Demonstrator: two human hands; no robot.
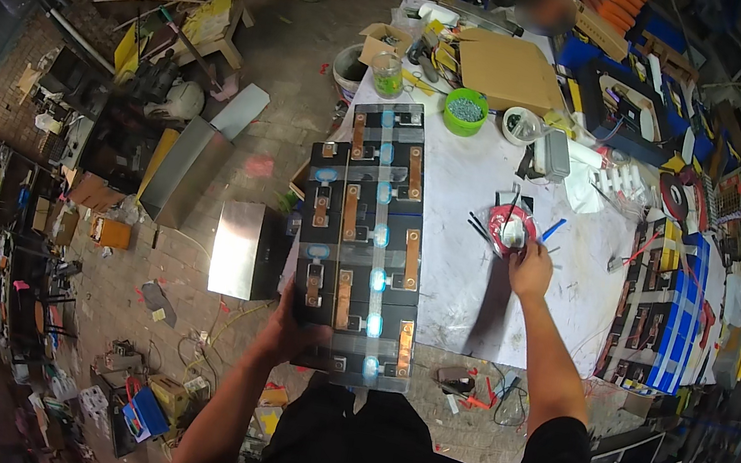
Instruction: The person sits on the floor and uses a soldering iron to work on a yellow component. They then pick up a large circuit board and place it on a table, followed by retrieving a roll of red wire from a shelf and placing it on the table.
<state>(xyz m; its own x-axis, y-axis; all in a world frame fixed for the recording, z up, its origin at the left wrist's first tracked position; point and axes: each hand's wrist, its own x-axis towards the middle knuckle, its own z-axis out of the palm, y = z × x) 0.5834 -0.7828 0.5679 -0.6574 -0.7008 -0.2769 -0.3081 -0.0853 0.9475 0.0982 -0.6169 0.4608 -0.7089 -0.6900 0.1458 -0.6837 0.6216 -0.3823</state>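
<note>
A long black battery pack (358, 249) with copper bars and clear tape across it lies along the left side of the white-covered table (449, 315). My left hand (286, 332) is wrapped round its near left corner, with the thumb lying over the top edge. Over the middle of the table, my right hand (530, 271) has its fingers closed at the lower right edge of a red ring-shaped thing (511, 231) with a pale, shiny middle. Thin black pieces and a blue strip (555, 229) stick out around that ring. Its exact kind is too small to make out.
A green tub (465, 112) of small metal parts, a clear jar (386, 75) and a cardboard sheet (509, 70) occupy the far end. Another taped battery pack (656, 308) stands at the right. A metal box (238, 250) is left of the table; cables and tools litter the floor.
</note>
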